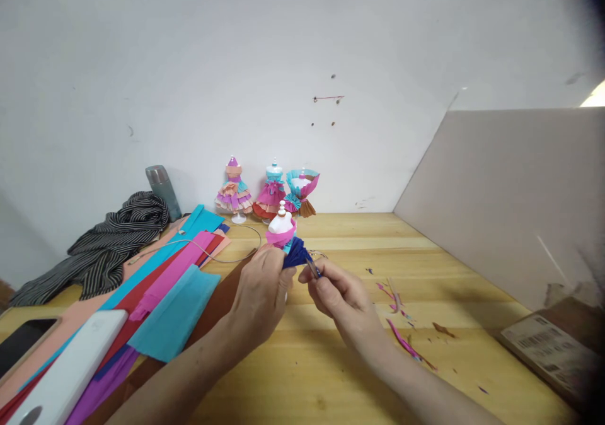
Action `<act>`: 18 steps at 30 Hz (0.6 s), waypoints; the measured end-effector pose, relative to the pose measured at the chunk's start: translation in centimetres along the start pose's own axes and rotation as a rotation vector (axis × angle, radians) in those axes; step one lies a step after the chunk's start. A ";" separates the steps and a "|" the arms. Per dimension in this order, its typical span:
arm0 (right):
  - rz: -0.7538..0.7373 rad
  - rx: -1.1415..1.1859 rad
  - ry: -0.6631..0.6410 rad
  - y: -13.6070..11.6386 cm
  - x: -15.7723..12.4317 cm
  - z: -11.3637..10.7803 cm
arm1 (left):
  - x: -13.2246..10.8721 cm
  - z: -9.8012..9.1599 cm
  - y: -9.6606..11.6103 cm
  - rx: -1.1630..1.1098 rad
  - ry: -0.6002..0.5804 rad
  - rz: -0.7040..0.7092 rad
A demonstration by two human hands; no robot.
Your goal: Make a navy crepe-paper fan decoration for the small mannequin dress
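My left hand (259,289) is closed around the lower part of a small white dress-form mannequin (280,222), which wears a pink band of crepe paper. A gathered piece of dark blue crepe paper (296,253) sticks out to the right from my left fingers. My right hand (338,292) is closed on small scissors (312,267), whose metal tip touches the right edge of the blue paper. My fingers cover most of the scissors and the mannequin's lower part.
Dressed mannequins (234,188) stand by the wall. Crepe paper sheets (174,314), a white power bank-like object (70,368), a phone (26,343), striped cloth (120,242) and a flask (163,192) lie left. Paper scraps (401,337) and a cardboard box (553,349) are right.
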State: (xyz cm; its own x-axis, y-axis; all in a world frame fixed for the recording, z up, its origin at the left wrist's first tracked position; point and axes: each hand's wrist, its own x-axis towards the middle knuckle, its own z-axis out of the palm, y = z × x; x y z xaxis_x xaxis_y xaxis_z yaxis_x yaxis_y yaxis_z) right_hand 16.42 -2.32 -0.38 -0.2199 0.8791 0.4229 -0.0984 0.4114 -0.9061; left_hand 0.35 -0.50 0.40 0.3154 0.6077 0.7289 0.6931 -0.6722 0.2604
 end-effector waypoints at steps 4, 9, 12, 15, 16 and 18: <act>-0.015 -0.037 0.004 -0.1 0.0 0.1 | 0.0 -0.1 0.1 0.022 0.025 0.020; -0.025 -0.065 0.004 0.0 0.0 0.1 | 0.0 -0.2 0.3 0.038 0.018 0.018; -0.035 -0.073 0.003 0.1 0.0 0.2 | 0.0 -0.2 0.3 0.036 0.013 0.009; -0.045 -0.055 0.002 0.3 0.0 0.2 | -0.1 0.0 0.2 0.042 0.056 0.028; -0.042 -0.043 0.002 0.4 0.0 0.2 | -0.1 0.0 0.1 0.048 0.070 0.034; -0.030 -0.011 -0.001 0.5 -0.1 0.2 | -0.2 0.1 0.1 0.051 0.078 0.037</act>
State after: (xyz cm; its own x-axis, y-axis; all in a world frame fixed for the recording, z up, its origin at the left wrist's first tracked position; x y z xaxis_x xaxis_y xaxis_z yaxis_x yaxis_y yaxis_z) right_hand 16.22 -2.22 -0.87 -0.2182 0.8661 0.4497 -0.0941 0.4400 -0.8931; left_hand 0.42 -0.63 0.25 0.2911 0.5467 0.7851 0.7146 -0.6699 0.2014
